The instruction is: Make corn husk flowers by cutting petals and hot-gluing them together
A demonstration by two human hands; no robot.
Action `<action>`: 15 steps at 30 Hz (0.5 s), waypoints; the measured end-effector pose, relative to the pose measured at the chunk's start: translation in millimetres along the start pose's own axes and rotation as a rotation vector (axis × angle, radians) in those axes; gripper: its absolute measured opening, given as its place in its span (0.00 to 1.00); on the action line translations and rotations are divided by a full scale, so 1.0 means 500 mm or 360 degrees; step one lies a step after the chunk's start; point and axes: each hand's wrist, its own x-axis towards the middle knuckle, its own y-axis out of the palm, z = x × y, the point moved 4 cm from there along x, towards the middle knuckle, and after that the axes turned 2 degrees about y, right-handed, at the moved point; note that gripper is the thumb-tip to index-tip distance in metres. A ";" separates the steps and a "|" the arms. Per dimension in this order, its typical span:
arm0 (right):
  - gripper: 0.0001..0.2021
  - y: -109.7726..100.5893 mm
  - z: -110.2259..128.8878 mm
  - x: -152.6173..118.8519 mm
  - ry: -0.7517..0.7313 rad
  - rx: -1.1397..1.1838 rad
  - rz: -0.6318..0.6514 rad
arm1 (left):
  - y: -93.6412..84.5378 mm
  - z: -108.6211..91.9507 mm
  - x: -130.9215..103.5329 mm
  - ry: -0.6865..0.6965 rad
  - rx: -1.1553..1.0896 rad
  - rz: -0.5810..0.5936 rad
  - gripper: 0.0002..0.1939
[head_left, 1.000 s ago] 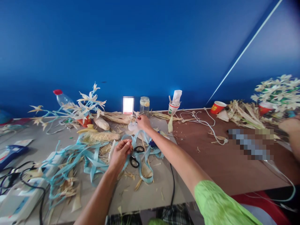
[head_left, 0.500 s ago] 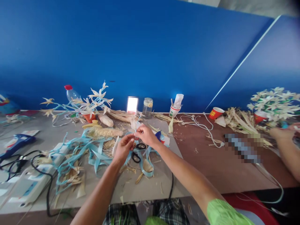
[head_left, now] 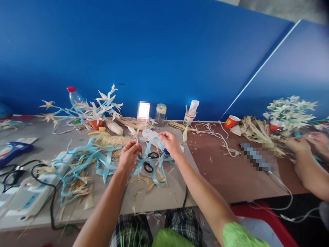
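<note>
My left hand point(head_left: 130, 153) pinches the base of a small pale husk flower point(head_left: 133, 132), which points upward. To its right, my right hand point(head_left: 168, 140) holds a light blue ribbon point(head_left: 148, 146) between thumb and fingers. The ribbon runs across between the two hands and hangs in a loop. Black-handled scissors point(head_left: 148, 166) lie on the table just below, partly under ribbon. More light blue ribbons point(head_left: 106, 165) are heaped left of my left hand.
Blue-stemmed husk flowers stand in an orange pot point(head_left: 95, 124) at the back left. A glue gun point(head_left: 15, 151) and power strip point(head_left: 38, 195) lie left. Behind are a glass jar point(head_left: 160, 115) and a white cup point(head_left: 189, 118). Another person's hands point(head_left: 299, 145) work at right.
My hands have moved apart, the left one leftward and the right one slightly up and right. The flower and the ribbon stretched between the hands now show clearly. The view has shifted slightly.
</note>
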 end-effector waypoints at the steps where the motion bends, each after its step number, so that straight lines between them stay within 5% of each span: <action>1: 0.12 -0.006 -0.001 0.001 -0.0004 -0.0034 -0.0011 | -0.002 -0.004 0.002 0.0042 -0.0005 -0.0016 0.12; 5: 0.17 -0.009 -0.010 0.001 -0.0016 -0.0305 0.0027 | -0.008 -0.013 0.007 0.0164 0.0034 -0.0081 0.11; 9: 0.11 0.006 -0.021 0.000 -0.0086 -0.0826 -0.0025 | -0.006 -0.010 0.005 0.0164 0.0122 -0.0111 0.12; 15: 0.11 0.063 -0.046 -0.013 -0.0042 -0.1697 0.0496 | 0.011 0.012 -0.004 0.0090 0.0281 0.0100 0.13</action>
